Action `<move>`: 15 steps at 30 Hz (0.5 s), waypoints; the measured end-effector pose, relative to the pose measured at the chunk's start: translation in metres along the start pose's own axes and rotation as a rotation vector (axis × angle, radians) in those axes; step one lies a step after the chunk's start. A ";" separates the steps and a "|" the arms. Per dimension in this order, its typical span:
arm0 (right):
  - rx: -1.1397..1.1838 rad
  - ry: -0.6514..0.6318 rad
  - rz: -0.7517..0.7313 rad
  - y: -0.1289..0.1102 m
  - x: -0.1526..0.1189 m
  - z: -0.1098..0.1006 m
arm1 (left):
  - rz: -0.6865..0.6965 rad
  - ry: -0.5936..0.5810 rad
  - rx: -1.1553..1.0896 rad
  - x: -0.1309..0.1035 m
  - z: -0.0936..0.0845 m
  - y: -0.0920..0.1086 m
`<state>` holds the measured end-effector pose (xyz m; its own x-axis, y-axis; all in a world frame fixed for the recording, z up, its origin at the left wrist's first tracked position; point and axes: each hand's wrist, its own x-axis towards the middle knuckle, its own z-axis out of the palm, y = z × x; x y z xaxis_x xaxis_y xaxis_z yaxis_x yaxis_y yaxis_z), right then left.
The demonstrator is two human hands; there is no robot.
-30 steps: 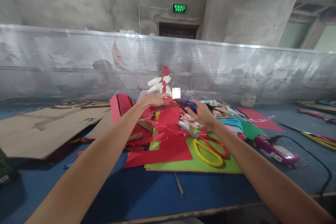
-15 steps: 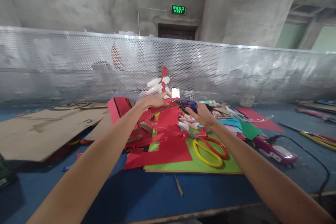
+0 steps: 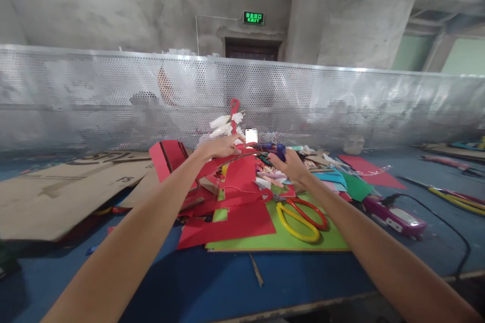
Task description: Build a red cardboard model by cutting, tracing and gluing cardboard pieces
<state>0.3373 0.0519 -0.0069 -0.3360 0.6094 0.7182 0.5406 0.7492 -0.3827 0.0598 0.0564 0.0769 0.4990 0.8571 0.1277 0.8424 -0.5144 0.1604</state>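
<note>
Blue tool point(image 3: 276, 150), probably a hot-glue gun, though it is small and soft in my view, sits at the centre of the frame. I see the right hand point(image 3: 294, 165) grasping it, with its narrow dark end aimed toward frame left. That end comes near the left hand point(image 3: 223, 147), which touches the upper part of the red cardboard point(image 3: 241, 169); I cannot tell whether those fingers pinch it or just rest there. Beyond them, close to mid-frame, I pick out a lit screen point(image 3: 251, 136). Below and right of centre, scissors point(image 3: 307, 238) with one yellow and one red handle lie on a lime-green sheet point(image 3: 331, 242). Brown cardboard point(image 3: 64, 197) spreads over the left side of the blue table point(image 3: 212, 282). At the right of the frame I have a purple power block point(image 3: 396, 217), and an exit sign point(image 3: 253, 18) glows green at top centre.
</note>
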 end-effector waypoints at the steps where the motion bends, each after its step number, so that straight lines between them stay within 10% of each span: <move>1: 0.069 0.003 0.041 0.000 0.000 -0.003 | -0.006 0.003 -0.006 -0.001 -0.001 0.000; 10: 0.487 -0.152 0.496 0.032 -0.005 -0.028 | -0.038 -0.005 -0.027 -0.011 -0.013 0.002; 15: 0.014 -0.366 0.571 0.051 -0.007 -0.040 | -0.017 -0.021 -0.016 -0.012 -0.013 -0.005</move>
<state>0.3981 0.0756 -0.0081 -0.2418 0.9571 0.1594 0.7014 0.2859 -0.6529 0.0467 0.0487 0.0876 0.4889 0.8660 0.1047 0.8475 -0.5000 0.1783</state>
